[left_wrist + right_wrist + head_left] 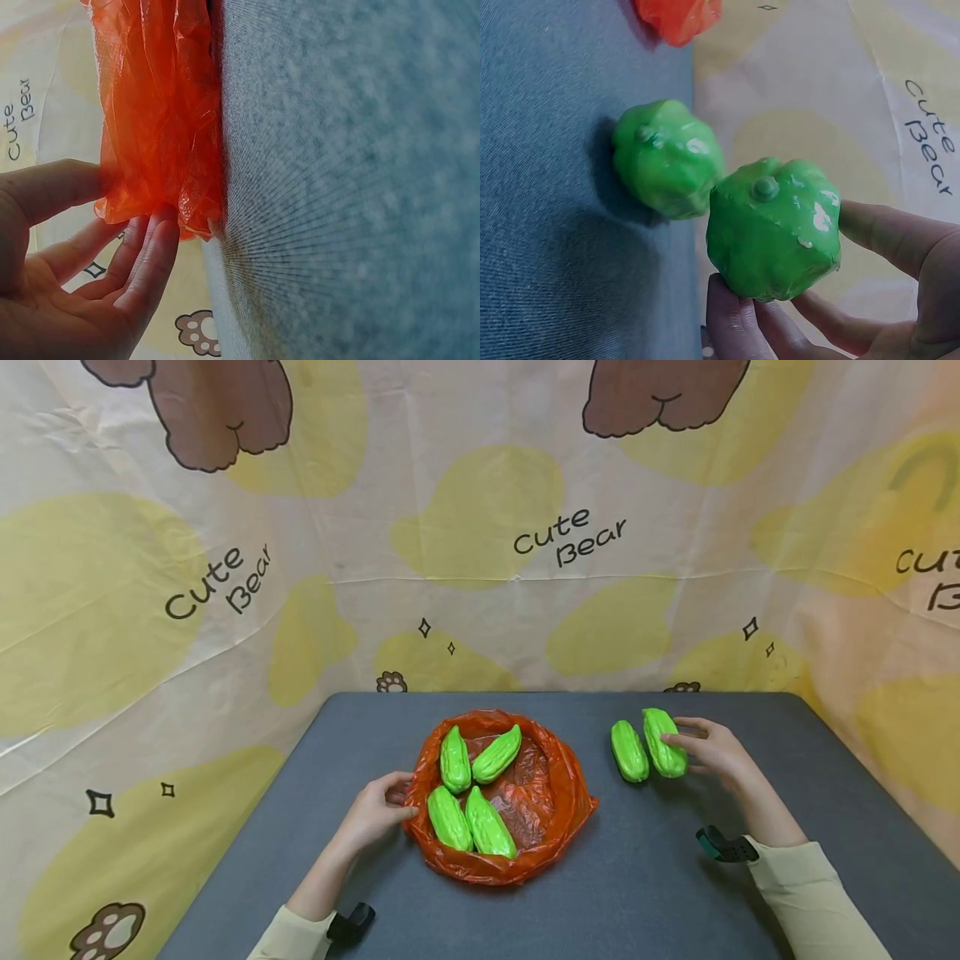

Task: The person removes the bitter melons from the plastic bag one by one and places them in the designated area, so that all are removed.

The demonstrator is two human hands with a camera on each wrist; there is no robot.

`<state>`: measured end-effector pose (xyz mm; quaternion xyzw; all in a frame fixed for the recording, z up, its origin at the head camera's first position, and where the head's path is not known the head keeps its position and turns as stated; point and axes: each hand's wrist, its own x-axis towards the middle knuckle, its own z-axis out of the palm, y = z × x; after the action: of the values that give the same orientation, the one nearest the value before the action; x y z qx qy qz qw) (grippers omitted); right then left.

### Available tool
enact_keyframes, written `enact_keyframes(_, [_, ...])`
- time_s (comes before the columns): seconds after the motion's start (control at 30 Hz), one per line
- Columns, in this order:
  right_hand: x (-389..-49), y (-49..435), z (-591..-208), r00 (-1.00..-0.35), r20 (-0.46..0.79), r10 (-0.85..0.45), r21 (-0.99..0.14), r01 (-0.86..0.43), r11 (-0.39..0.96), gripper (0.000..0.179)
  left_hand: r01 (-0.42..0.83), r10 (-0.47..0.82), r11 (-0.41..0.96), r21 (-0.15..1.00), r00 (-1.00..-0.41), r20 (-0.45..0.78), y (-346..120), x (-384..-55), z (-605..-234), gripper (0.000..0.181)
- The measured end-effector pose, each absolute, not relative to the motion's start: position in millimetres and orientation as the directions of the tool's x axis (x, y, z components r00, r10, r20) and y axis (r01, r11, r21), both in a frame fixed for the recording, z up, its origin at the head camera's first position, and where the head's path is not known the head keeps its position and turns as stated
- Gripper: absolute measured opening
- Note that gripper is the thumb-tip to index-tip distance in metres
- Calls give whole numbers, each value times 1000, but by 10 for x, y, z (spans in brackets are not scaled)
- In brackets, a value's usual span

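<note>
My right hand point(716, 750) holds a bright green, ridged bitter melon point(660, 745) between thumb and fingers. In the right wrist view this held melon point(774, 232) appears lifted off the table, blunt end toward the camera. Just left of it, a second bitter melon point(629, 752) lies on the table. An orange-red plastic bag point(573, 793) with a rolled-down rim stands open at the table's middle. Several bitter melons point(489, 822) lie inside, mostly in its left half. At the bag's left side, my left hand point(375, 810) grips the thin wall point(161, 150) with thumb and fingertips.
The grey table point(637, 893) carries the bag and melons. Behind it and along the sides hangs a pale cloth point(480, 527) with yellow patches, bears and lettering. Dark bands point(726, 845) are strapped on both wrists, by light sleeves.
</note>
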<state>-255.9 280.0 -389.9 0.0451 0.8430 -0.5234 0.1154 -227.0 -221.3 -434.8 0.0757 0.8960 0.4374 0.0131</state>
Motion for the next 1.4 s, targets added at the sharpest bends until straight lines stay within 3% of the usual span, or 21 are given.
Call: enact_keyframes(1.4, [-2753,2907,-4280,-943,-331,31,-837,309,451,79,119,137,591,798,-990,46,-2208,-2264,-4356,49])
